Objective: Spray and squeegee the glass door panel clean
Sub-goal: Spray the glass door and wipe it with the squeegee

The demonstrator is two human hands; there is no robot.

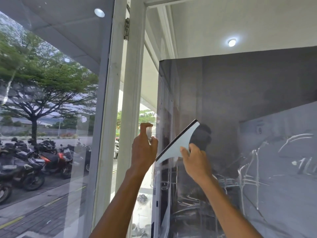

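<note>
Right hand grips our squeegee by the glass panel's left edge, left hand pinches a little spray bottle.

The glass door panel lies open above and right of the squeegee, while on its left edge the left hand holding a spray bottle fills the narrow gap before the white frame post.

view: head, wide-angle | faces: forward, tilted up at the glass door | range: near, within arm's reach | left of door: white frame post, then window pane
</note>
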